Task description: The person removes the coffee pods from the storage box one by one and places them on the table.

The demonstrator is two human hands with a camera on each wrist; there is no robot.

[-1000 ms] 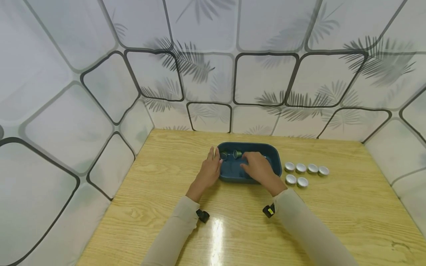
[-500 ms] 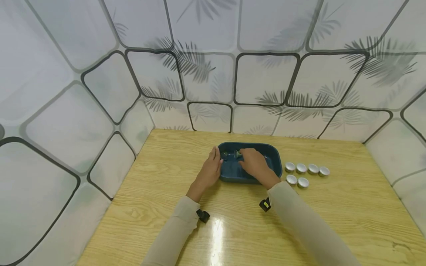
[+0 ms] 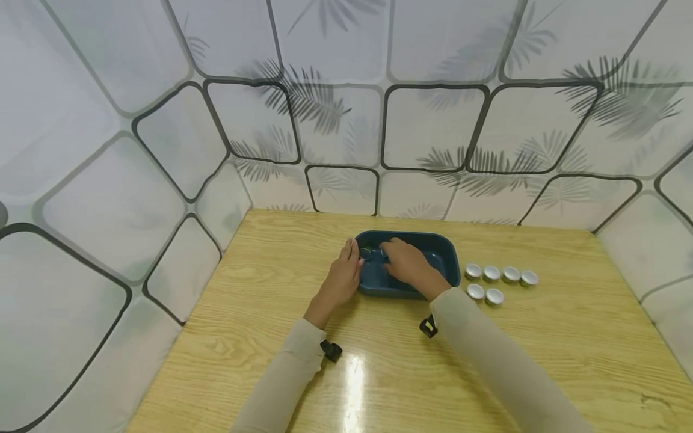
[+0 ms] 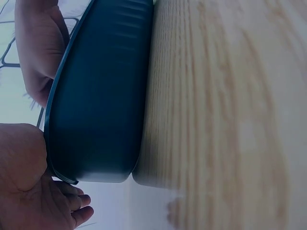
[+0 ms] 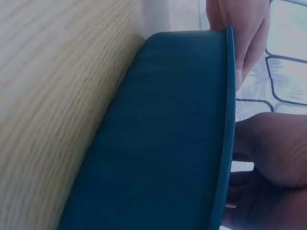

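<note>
A deep blue rectangular tray (image 3: 392, 285) stands on the wooden table. At its left end my left hand (image 3: 342, 278) holds the wall, thumb over the rim and fingers along the outside. My right hand (image 3: 407, 263) reaches inside, its thumb and fingertips around a small coffee capsule (image 3: 384, 253) that they mostly cover. Another capsule (image 3: 365, 254), with a gold-green rim, lies at the tray's left side near my left thumb. In the right wrist view the near wall (image 5: 158, 129) hides my right fingertips and both capsules.
Several shiny-topped capsules (image 3: 491, 273) stand in two rows on the table (image 3: 260, 288), right of the tray. A patterned fabric wall (image 3: 411, 195) rises behind the table. Black wrist cameras (image 3: 331, 350) sit below both hands.
My right hand has moved left within the tray, and its fingers now cover most of the capsule seen plainly before. My left hand stays at the tray's left end.
</note>
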